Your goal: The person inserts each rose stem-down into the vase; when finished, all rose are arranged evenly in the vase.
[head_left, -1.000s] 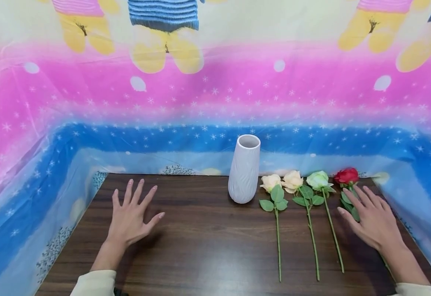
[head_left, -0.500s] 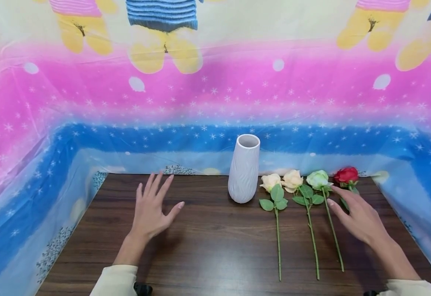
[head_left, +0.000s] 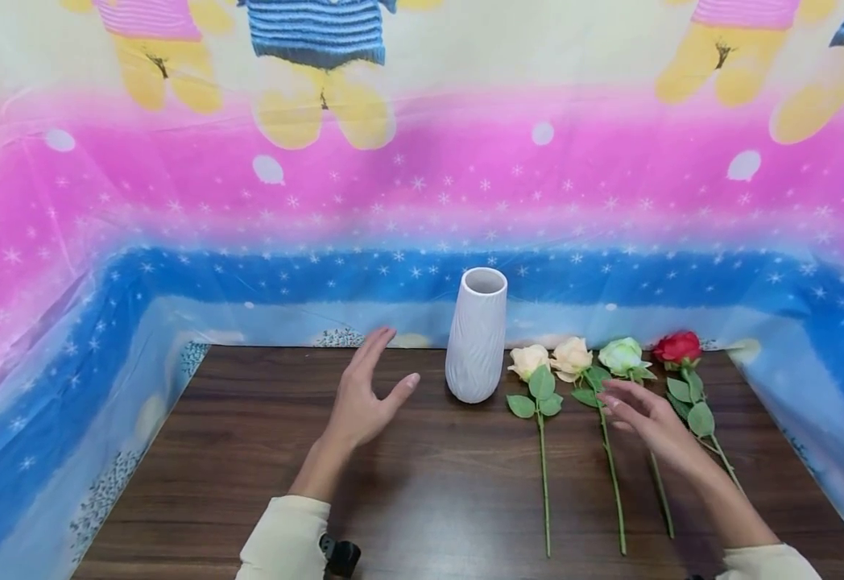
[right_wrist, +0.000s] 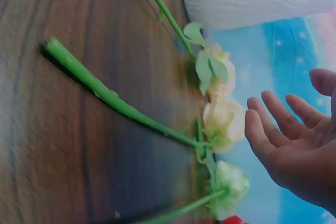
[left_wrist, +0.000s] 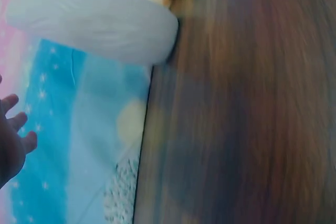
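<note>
A white textured vase (head_left: 476, 346) stands upright near the back edge of the table. My left hand (head_left: 364, 403) hovers left of it, fingers extended and thumb apart, holding nothing. To the vase's right lie two cream roses (head_left: 530, 362), a pale green rose (head_left: 621, 356) and a red rose (head_left: 678, 348), stems toward me. My right hand (head_left: 647, 419) is over the pale green rose's stem, hiding part of it, with fingers loosely bent and nothing held. In the right wrist view, that hand (right_wrist: 294, 135) shows its palm, with the flower heads beside the fingers.
The dark wooden table (head_left: 422, 483) is bordered by a printed cloth backdrop (head_left: 320, 278) at the back and both sides. A dark device (head_left: 340, 556) sits at the left cuff.
My left hand has moved right toward the vase. The right hand has shifted left from over the red rose to the pale green rose's stem. Vase and roses stay in place.
</note>
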The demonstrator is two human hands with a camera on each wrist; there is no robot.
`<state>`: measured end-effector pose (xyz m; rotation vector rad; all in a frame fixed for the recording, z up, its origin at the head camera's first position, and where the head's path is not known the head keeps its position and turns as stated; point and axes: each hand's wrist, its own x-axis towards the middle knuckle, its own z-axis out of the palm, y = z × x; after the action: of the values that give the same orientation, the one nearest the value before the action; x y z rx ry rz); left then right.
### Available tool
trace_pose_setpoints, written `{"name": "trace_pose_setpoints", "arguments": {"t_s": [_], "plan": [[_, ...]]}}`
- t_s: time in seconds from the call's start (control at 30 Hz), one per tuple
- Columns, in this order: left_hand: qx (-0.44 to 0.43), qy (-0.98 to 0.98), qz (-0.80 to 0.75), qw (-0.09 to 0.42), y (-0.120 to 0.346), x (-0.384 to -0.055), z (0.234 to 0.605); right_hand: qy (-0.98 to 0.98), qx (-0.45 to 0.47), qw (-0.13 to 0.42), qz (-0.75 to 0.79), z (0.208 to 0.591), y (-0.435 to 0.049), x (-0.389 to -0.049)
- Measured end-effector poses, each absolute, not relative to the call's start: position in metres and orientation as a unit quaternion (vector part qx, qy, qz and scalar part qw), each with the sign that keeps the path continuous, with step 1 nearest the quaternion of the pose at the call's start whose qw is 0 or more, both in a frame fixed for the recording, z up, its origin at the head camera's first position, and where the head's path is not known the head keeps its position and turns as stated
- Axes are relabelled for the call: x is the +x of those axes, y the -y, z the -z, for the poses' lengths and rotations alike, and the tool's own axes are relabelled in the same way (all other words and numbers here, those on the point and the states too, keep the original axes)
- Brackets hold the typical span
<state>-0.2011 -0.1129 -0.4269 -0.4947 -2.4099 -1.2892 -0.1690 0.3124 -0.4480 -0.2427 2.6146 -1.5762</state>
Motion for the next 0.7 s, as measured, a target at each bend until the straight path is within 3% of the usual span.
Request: {"name": "trace_pose_setpoints", "arguments": {"t_s": [0.3, 0.7], "plan": [[-0.167, 0.752, 0.629, 0.108, 0.074, -0.213, 0.406, -0.792, -0.035, 0.14, 0.593, 0.463, -0.301, -0.173], [-0.156, 0.728, 0.666, 0.053, 0.046, -0.249, 0.384, -0.737, 0.044, 0.235, 0.632, 0.49, -0.278, -0.18]]}}
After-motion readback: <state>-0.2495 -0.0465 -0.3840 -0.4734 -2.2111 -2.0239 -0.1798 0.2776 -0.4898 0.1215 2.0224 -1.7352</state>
